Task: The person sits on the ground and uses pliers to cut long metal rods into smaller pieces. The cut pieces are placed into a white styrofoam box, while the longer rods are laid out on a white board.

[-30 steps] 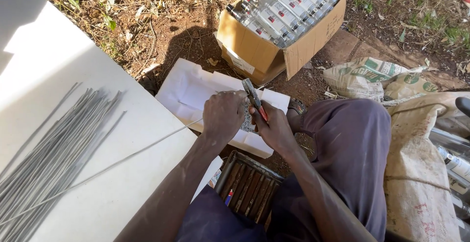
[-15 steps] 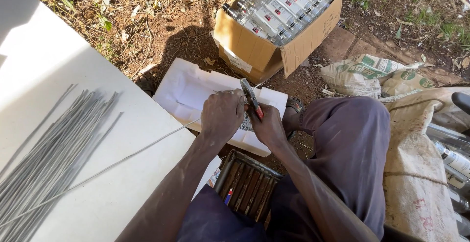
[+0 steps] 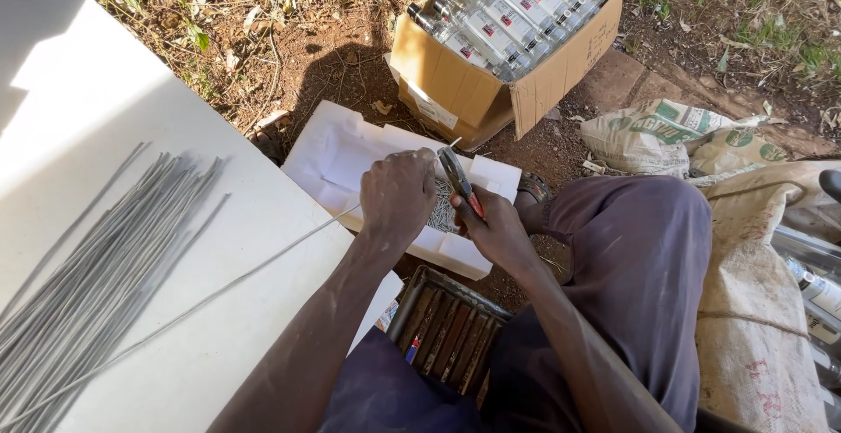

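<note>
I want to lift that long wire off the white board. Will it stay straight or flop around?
Probably it would sag and wobble: the wire is very thin and long, reaching from the board to the left hand. It looks light, so lifting should be easy. Being round, it may roll, and its ends could poke you.

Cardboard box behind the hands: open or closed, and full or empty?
Open and full. The cardboard box has its flaps folded out, and rows of clear bottles lying side by side fill its top.

Head camera looks steeply down, close above hands (image 3: 447, 209).
</note>
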